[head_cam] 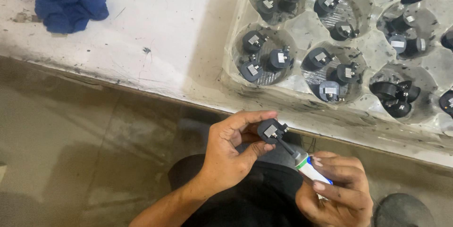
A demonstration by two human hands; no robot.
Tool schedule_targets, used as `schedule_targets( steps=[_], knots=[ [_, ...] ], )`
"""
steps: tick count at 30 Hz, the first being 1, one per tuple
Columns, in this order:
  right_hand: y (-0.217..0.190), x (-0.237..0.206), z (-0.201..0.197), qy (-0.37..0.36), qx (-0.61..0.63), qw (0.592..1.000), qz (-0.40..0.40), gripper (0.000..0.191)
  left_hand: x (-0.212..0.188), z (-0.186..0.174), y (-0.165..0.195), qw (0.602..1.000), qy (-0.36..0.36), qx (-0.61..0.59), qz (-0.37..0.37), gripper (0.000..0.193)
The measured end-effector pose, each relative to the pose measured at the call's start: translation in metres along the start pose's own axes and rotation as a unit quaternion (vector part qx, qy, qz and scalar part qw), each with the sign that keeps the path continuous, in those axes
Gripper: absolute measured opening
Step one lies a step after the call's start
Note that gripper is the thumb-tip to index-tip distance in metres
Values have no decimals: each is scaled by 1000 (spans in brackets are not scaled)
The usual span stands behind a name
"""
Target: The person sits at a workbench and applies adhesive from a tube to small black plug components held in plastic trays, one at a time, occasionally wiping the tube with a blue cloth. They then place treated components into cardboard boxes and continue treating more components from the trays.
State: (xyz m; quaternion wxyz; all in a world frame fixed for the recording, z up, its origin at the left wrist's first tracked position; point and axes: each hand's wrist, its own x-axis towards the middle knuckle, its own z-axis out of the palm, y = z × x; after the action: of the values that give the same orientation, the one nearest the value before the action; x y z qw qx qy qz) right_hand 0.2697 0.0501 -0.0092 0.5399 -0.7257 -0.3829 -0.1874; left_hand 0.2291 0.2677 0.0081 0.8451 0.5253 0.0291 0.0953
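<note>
Pinching a small black part [271,130] in left hand [231,154], right hand [337,191] gripping white tube [311,170], nozzle touching part

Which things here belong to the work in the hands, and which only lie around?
In use:
- left hand holding a small black part
- right hand holding a white tube, nozzle at the part
- clear tray of similar black parts

Lying about:
- blue cloth on the white bench
</note>
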Motion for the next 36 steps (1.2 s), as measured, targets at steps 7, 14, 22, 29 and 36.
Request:
schedule_targets(
  steps=[7, 14, 22, 29, 36],
  knots=[
    [-5, 1, 1, -3, -12, 1000, 16, 54, -1, -1, -5, 1000, 9, -18, -4, 50],
    [-10, 4, 14, 90, -53, 994, 14, 52, -5, 1, -24, 994, -16, -111, -5, 48],
    [-4, 9, 19, 127, -43, 991, -15, 50, -12, 4, -36, 970, -47, -225, -81, 38],
    [-4, 6, 8, 73, -33, 997, -4, 51, -13, 2, -37, 971, -65, -217, -80, 40],
    [-7, 7, 15, 100, -25, 994, 21, 44, -11, 0, -37, 966, -62, -228, -102, 44]
  ],
)
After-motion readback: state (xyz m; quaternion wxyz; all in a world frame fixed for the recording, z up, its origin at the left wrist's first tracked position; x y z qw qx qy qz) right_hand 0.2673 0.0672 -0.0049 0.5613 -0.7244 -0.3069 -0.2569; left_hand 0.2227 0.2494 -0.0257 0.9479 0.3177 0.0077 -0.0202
